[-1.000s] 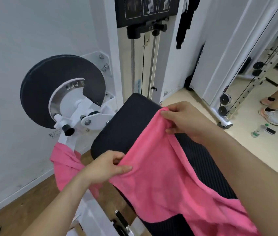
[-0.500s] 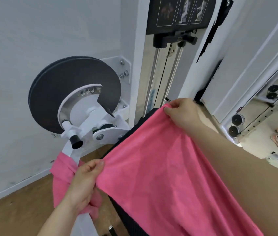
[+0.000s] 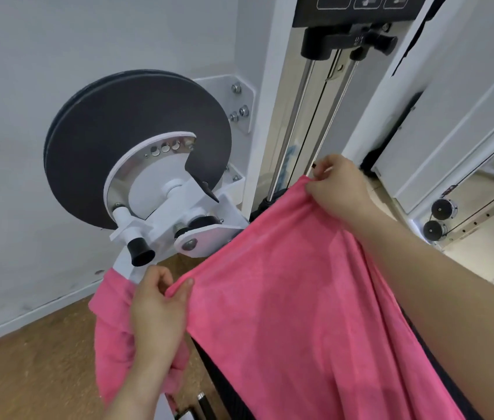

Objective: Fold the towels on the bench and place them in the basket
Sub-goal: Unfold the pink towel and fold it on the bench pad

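Pink towel (image 3: 285,298) held spread over black bench pad (image 3: 227,395), filling frame from centre to 5 o'clock. Left hand (image 3: 157,310) at 8 o'clock pinches near corner, thumb on top of cloth, fingers curled behind. Right hand (image 3: 339,186) at 2 o'clock clamped on far corner, cloth bunched in fingers. Top edge runs taut between the 2 hands. 2nd pink towel (image 3: 112,328) hangs at 7 o'clock off white machine arm (image 3: 154,225), behind left hand. Black disc (image 3: 118,140) at 10 o'clock
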Available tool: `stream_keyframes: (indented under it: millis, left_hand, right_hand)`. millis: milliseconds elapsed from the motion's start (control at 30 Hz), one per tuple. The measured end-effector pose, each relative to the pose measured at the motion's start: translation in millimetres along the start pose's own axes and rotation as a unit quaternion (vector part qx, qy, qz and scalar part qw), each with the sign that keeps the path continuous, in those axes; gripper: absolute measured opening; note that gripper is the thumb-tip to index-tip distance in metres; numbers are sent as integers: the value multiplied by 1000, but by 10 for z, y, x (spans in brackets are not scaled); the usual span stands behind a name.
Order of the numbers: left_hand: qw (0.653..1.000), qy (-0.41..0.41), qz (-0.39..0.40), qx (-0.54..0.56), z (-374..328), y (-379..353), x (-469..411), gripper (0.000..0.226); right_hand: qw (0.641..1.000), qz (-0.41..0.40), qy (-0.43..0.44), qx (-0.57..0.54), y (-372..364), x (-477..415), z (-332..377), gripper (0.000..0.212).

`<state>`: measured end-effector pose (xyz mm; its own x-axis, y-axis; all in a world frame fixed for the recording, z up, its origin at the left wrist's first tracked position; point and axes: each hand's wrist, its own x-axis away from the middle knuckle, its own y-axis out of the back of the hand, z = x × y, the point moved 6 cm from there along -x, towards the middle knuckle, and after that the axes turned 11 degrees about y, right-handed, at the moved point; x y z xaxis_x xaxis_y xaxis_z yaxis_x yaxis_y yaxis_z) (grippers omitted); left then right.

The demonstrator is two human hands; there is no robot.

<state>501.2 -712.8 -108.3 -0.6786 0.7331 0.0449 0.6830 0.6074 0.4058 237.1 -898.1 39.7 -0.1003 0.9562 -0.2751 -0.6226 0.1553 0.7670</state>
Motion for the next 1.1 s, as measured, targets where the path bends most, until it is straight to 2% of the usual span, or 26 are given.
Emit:
stream_keyframes:
  millis: [167,267,367,433,467,500,567,633,733,900,967,1033,1100]
  left_hand:
    - [997,-25,-43,-51,-18,5,-44,49]
    - [994,-27,-70,-82,-42,15,-20,38]
    - [991,-50,-66,-104,-172,40,61,25]
    - [993,-95,-3,-70,-362,-6,257,21]
    - [987,-140,52,-58,-488,-71,438,13]
    - [973,-189,113,-73,-598,-181,660,20]
    - [920,-264,242,-158,-688,-465,1146,62]
    - [877,-279,294,-258,-642,-668,1438,80]
    - [848,-259,323,-330,-573,-806,1543,83]
    - [846,-277,301,-341,-729,-768,1646,81]
    - [861,-310,288,-282,-865,-636,1816,69]
    - [878,-338,281,-189,-904,-433,2099,42]
    - [872,-299,339,-188,-742,-299,2471,22]
  right_hand:
    - [994,40,72,65,-81,82,94,19]
    - [984,55,116,125,-136,126,155,29]
    - [970,109,140,168,-168,154,161,30]
    - [966,144,136,164,-152,194,122,34]
    - [966,159,136,153,-140,235,110,39]
    - [966,167,139,138,-119,296,114,45]
    - [971,150,151,112,-11,480,167,53]
    - [976,107,154,108,194,770,212,55]
    - [986,69,123,88,598,1480,141,52]
    - [987,94,15,127,1129,3024,-139,40]
    - [984,105,-45,140,1267,3542,-257,44]
    - [976,112,-108,152,1362,3983,-366,48]
    - [958,132,-162,197,1404,4355,-471,51]
